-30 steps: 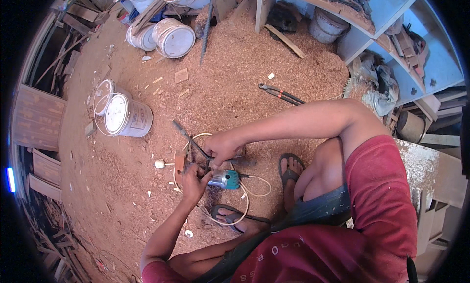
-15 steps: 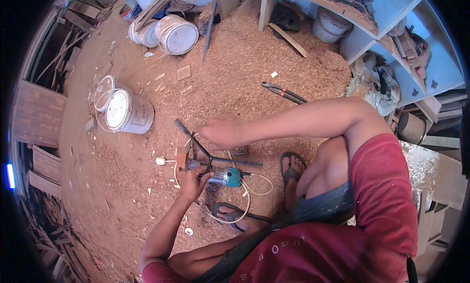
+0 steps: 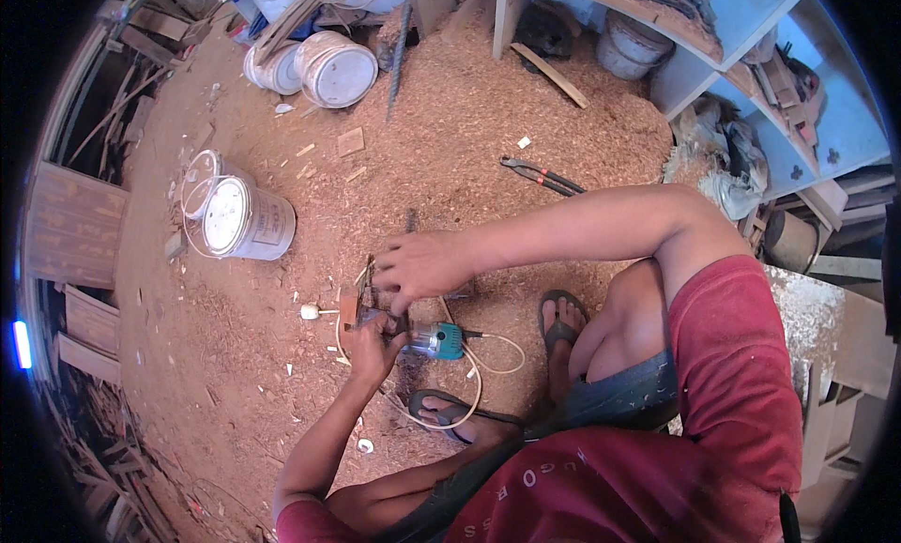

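A three-way socket wrench [image 3: 410,221], dark and Y-shaped, stands over a small power tool [image 3: 439,340] with a teal end cap and silver body lying on the ground. My left hand [image 3: 374,348] is closed round the wrench's lower end beside the tool's body. Above it my right hand [image 3: 427,264] has its fingers spread across the wrench arms, with one arm showing past its far side. The other arms are blurred or hidden. A reddish-brown block [image 3: 348,312] sits at the tool's left end, partly behind my left hand.
A pale cord [image 3: 481,379] loops round the power tool by my sandalled feet. Red-banded pliers [image 3: 544,176] lie beyond my right forearm. White buckets [image 3: 267,226] stand at left, with more buckets [image 3: 338,74] farther back. Shavings and wood scraps cover the ground; shelves [image 3: 751,36] rise at right.
The wrench has turned, and the arm that pointed far left points straight away from me. My right hand has shifted slightly nearer and spread its fingers. My left hand stays in place.
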Demonstrator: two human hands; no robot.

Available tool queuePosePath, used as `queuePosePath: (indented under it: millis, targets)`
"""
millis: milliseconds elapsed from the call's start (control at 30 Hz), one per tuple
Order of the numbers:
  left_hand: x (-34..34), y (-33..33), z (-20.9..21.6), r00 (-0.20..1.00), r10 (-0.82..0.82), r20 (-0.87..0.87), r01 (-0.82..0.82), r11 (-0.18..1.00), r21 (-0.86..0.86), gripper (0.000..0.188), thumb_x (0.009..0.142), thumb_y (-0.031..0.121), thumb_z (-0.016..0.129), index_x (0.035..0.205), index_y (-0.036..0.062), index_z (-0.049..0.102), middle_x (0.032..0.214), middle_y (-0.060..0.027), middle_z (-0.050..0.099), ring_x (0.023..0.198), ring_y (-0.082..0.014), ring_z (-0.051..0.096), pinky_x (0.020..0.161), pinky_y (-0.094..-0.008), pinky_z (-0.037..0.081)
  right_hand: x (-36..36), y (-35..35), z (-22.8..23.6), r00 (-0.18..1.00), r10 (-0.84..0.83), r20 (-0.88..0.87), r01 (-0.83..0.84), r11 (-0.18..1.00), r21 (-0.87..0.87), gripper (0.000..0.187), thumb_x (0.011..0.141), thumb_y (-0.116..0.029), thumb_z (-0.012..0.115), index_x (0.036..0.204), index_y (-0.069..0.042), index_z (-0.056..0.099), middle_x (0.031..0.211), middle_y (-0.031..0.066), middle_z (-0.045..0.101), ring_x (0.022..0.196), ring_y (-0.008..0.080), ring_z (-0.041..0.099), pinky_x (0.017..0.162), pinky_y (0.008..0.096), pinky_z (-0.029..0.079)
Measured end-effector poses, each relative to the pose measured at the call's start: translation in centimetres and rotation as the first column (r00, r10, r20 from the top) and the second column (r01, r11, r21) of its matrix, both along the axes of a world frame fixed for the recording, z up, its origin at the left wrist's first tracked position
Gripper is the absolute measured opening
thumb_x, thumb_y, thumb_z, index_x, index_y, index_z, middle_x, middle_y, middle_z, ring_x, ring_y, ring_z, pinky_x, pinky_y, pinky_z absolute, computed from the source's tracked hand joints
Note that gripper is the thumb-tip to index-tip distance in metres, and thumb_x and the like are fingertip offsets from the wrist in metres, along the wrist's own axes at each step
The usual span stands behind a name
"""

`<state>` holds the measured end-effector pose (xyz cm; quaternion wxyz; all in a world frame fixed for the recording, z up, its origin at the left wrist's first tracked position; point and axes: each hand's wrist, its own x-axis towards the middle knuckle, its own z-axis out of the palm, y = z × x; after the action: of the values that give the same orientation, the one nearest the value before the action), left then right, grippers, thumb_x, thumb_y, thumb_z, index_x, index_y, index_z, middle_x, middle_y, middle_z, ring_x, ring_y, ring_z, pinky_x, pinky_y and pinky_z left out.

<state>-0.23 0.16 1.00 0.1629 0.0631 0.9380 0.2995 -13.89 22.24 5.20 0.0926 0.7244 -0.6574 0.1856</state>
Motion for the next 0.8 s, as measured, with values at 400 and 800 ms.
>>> queuePosePath:
  millis: [400,800]
  targets:
    - [-0.9,-1.6,-0.8,0.977,-0.192,0.09,0.176,0.971,0.162,0.029,0.09,0.025,0.073,0.108,0.0024,0.074,0.099,-0.0189,0.074,0.088,-0.0334,0.071,0.079,-0.04,0.054,0.2,0.7,-0.8,0.843,-0.333,0.423,0.368,0.93,-0.001,0.025,0.09,-0.033,0.063,0.11,-0.017,0.06,0.108,0.0098,0.064,0.095,0.0357,0.067,0.077,0.0522,0.052]
    - [-0.7,0.7,-0.8,0.999,0.041,0.034,-0.045,0.99,0.131,0.033,0.071,0.018,0.09,0.078,0.0,0.064,0.071,-0.0118,0.066,0.064,-0.0195,0.061,0.063,-0.0361,0.049,1.0,0.0,1.0,0.777,-0.445,0.445,0.366,0.895,0.257,0.065,0.074,-0.041,0.082,0.125,-0.009,0.058,0.103,0.0227,0.069,0.104,0.04,0.067,0.088,0.0519,0.053]
